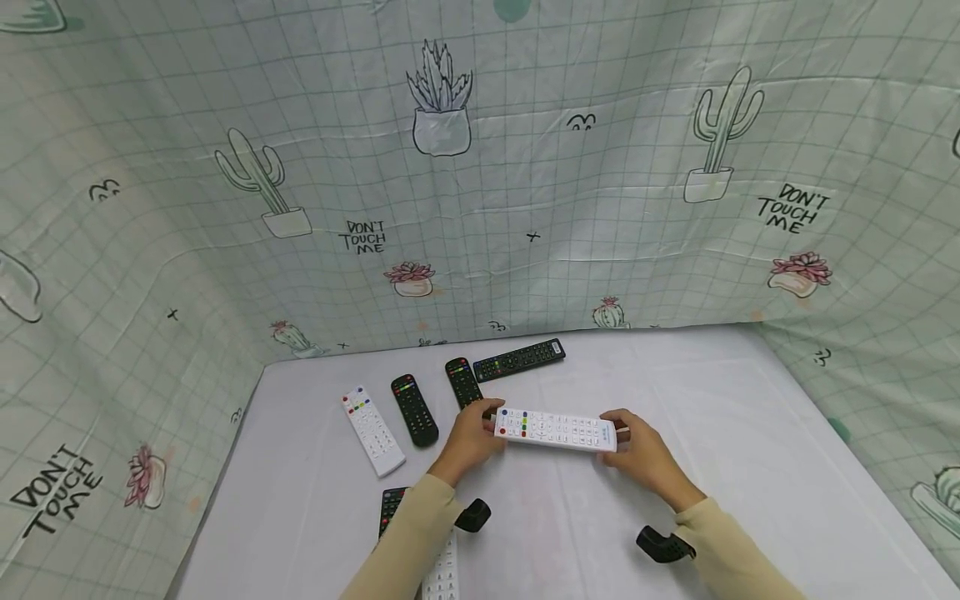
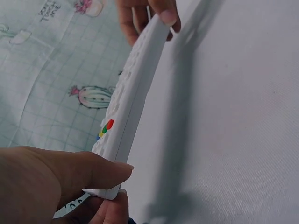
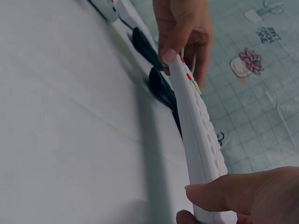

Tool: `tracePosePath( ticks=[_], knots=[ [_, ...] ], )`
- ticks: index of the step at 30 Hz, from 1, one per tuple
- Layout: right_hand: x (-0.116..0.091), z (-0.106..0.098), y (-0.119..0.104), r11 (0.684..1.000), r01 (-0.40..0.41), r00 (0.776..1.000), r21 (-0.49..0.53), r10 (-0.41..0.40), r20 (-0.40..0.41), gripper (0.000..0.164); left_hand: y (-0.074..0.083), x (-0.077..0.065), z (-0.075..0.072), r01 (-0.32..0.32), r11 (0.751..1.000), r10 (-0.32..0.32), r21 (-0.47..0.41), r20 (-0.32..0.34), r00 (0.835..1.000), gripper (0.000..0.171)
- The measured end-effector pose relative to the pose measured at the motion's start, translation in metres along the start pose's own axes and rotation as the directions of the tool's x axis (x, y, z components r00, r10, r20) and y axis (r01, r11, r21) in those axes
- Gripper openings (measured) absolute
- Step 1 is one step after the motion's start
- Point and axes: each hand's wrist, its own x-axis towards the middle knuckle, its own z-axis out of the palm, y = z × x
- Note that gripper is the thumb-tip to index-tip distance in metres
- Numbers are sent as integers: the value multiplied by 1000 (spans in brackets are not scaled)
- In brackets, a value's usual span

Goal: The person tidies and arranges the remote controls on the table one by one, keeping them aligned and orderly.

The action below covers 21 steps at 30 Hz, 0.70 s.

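Note:
A white remote control (image 1: 555, 429) with coloured buttons at one end is held level above the white table, its keys facing up. My left hand (image 1: 474, 435) pinches its left end, thumb on the near side edge. At the other end my right hand (image 1: 637, 450) grips it between thumb and fingers. Both wrist views show the remote (image 2: 135, 93) apart from the surface, with its shadow below. Just beyond my left hand lies a black remote (image 1: 462, 382), its lower end partly hidden.
Another black remote (image 1: 519, 360) lies at the back. On the left are a black remote (image 1: 415, 410) and a white one (image 1: 373, 431). Under my left forearm, a black remote (image 1: 392, 505) and a white one (image 1: 442, 575) are partly covered. A patterned cloth (image 1: 480, 192) hangs behind the table.

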Motion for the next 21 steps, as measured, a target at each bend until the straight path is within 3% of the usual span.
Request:
tracePosePath(
  ticks=[9,21],
  knots=[
    [-19,7,-6,997,-6,999,71,4,35,57,-3,-16,-10,-8,999,6,38,47,999,63],
    [-41,23,-7,980,-30,990,194,2,144,63,-12,-32,-22,-72,990,60,119,96,994,65]
  ],
)
